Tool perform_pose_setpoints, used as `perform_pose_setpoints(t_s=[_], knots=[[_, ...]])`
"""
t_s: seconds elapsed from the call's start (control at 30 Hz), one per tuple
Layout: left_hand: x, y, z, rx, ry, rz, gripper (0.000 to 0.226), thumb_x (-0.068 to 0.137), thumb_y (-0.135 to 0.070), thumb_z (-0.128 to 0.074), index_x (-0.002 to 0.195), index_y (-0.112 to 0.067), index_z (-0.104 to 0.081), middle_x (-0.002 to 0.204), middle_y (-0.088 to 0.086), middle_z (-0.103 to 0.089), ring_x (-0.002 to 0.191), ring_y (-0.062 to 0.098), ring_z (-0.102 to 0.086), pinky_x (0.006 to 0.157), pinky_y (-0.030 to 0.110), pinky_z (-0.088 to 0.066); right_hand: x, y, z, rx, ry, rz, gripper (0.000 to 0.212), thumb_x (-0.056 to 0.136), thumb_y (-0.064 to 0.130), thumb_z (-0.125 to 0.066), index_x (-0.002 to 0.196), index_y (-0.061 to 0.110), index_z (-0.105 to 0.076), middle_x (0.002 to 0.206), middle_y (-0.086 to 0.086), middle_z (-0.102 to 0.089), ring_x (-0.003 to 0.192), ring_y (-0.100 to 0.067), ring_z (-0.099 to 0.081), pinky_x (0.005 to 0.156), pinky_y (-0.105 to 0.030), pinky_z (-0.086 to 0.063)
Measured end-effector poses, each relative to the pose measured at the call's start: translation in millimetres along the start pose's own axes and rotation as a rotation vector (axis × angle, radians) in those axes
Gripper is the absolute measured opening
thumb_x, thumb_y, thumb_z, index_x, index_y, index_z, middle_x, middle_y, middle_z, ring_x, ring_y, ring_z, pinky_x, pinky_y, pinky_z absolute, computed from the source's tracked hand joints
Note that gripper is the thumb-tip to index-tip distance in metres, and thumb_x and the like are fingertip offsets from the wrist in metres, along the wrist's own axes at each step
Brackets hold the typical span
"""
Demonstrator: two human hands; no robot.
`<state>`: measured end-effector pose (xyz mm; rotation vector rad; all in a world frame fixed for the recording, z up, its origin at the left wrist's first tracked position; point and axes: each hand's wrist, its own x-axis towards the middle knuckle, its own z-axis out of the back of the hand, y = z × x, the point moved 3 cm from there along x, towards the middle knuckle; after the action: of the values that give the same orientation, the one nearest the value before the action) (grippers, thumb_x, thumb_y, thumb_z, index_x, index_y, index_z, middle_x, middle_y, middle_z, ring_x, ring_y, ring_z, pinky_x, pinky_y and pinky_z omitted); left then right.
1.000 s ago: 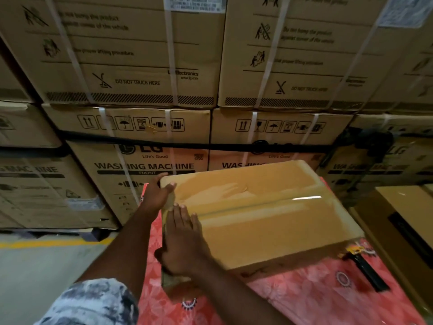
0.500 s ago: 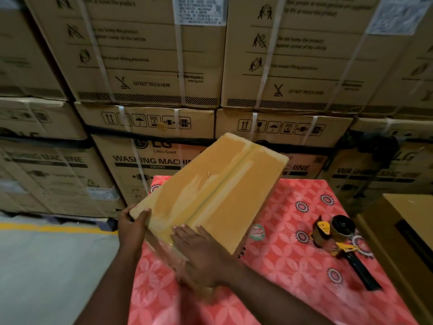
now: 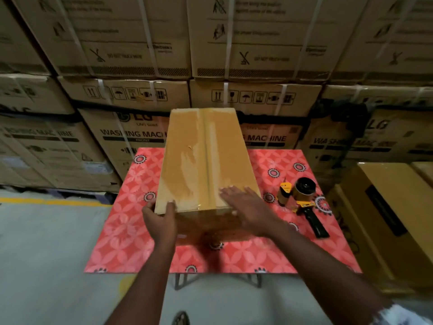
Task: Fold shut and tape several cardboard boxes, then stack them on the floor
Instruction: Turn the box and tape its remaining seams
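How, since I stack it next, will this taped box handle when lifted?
Probably stiff: the taped box keeps flat faces and straight edges. Likely slippery on top, where glossy tape shines. Possibly light: the left hand grips only one corner, the right hand lies flat.

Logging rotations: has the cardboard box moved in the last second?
Yes. The cardboard box has turned: its taped seam lay along the near edge of the table, now it runs square to it.

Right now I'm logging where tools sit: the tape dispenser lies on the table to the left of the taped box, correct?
No. The head view shows the tape dispenser lying on the table to the right of the taped box, not the left.
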<state>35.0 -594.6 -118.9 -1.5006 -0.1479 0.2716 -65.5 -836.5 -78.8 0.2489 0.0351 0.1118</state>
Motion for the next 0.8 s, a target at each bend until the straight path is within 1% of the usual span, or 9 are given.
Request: perform_pose_setpoints(t_s=[0.07, 0.13, 0.2, 0.23, 0.33, 0.4, 0.6, 0.67, 0.8], knots=[[-19.8, -1.5, -4.9, 0.055, 0.022, -0.007, 0.043, 0.086, -0.021, -0.078, 0.119, -0.017, -0.052, 0.118, 0.012, -0.061, 0.102, 0.029, -0.063, 0.083, 0.037, -0.052, -14.1, -18.7, 3.5, 0.018, -0.047, -0.048, 0.075, 0.096, 0.019, -0.054, 0.162, 0.027, -0.019, 0.169, 0.011, -0.012, 0.156, -0.010, -0.006, 0.126, -0.048, -0.008], [-25.3, -9.3, -5.3, 0.191, 0.033, -0.091, 0.047, 0.083, -0.022, -0.080, 0.120, -0.012, -0.054, 0.118, 0.014, -0.060, 0.106, 0.033, -0.061, 0.084, 0.038, -0.049, -17.6, -21.3, 6.6, 0.030, -0.058, -0.094, 0.073, 0.098, 0.041, -0.049, 0.162, 0.022, -0.020, 0.169, 0.005, -0.013, 0.156, -0.015, -0.007, 0.125, -0.053, -0.009], [-27.4, -27.1, -6.5, 0.424, 0.043, -0.305, 0.051, 0.081, -0.019, -0.080, 0.125, -0.009, -0.055, 0.123, 0.015, -0.058, 0.113, 0.034, -0.055, 0.091, 0.041, -0.044, -11.5, -7.2, 6.6, 0.044, -0.037, -0.136, 0.089, 0.092, 0.071, -0.031, 0.162, 0.018, -0.019, 0.170, 0.000, -0.013, 0.157, -0.018, -0.007, 0.125, -0.054, -0.005], [-29.8, -36.1, -11.0, 0.536, 0.078, -0.435, 0.053, 0.082, -0.019, -0.078, 0.129, -0.010, -0.055, 0.126, 0.014, -0.057, 0.116, 0.032, -0.052, 0.096, 0.044, -0.042, -6.4, 1.4, 4.3, 0.056, -0.040, -0.150, 0.092, 0.090, 0.076, -0.027, 0.162, 0.018, -0.019, 0.170, 0.000, -0.014, 0.157, -0.018, -0.008, 0.125, -0.053, -0.003], [-48.8, -44.5, -36.1, 0.762, 0.370, -0.728, 0.054, 0.090, -0.042, -0.065, 0.137, -0.021, -0.052, 0.140, 0.002, -0.054, 0.128, 0.024, -0.049, 0.108, 0.046, -0.035, 1.8, 18.0, -8.6, -0.031, -0.143, -0.158, 0.076, 0.099, 0.062, -0.038, 0.160, 0.018, -0.025, 0.169, 0.001, -0.019, 0.156, -0.019, -0.015, 0.124, -0.052, -0.006], [-56.8, -35.1, -42.9, 0.958, 0.453, -0.863, 0.060, 0.091, -0.058, -0.053, 0.141, -0.025, -0.053, 0.146, -0.004, -0.053, 0.134, 0.020, -0.048, 0.110, 0.044, -0.032, 3.4, 20.1, -16.0, -0.130, -0.223, -0.160, 0.069, 0.099, 0.052, -0.048, 0.157, 0.018, -0.032, 0.166, 0.000, -0.027, 0.153, -0.021, -0.025, 0.122, -0.052, -0.016], [-59.8, -27.4, -40.6, 1.108, 0.435, -0.927, 0.081, 0.074, -0.042, -0.082, 0.146, -0.025, -0.048, 0.152, -0.005, -0.047, 0.139, 0.019, -0.044, 0.110, 0.038, -0.031, 4.0, 16.7, -26.2, -0.166, -0.257, -0.160, 0.088, 0.081, 0.048, -0.076, 0.155, 0.019, -0.037, 0.164, 0.002, -0.033, 0.151, -0.020, -0.031, 0.121, -0.050, -0.024], [-61.4, -26.6, -39.7, 1.109, 0.447, -0.925, 0.087, 0.069, -0.036, -0.085, 0.146, -0.025, -0.048, 0.153, -0.005, -0.046, 0.140, 0.020, -0.043, 0.111, 0.039, -0.031, 3.4, 16.4, -27.1, -0.138, -0.301, -0.168, 0.088, 0.082, 0.057, -0.072, 0.154, 0.018, -0.040, 0.163, 0.002, -0.035, 0.150, -0.020, -0.031, 0.121, -0.050, -0.025], [-63.8, -28.8, -37.7, 1.059, 0.417, -0.956, 0.075, 0.073, -0.036, -0.075, 0.143, -0.024, -0.051, 0.151, -0.006, -0.049, 0.138, 0.018, -0.044, 0.110, 0.038, -0.031, 2.5, 18.1, -30.1, -0.061, -0.362, -0.204, 0.080, 0.091, 0.070, -0.039, 0.151, 0.017, -0.046, 0.160, 0.001, -0.040, 0.149, -0.020, -0.034, 0.120, -0.051, -0.026]])
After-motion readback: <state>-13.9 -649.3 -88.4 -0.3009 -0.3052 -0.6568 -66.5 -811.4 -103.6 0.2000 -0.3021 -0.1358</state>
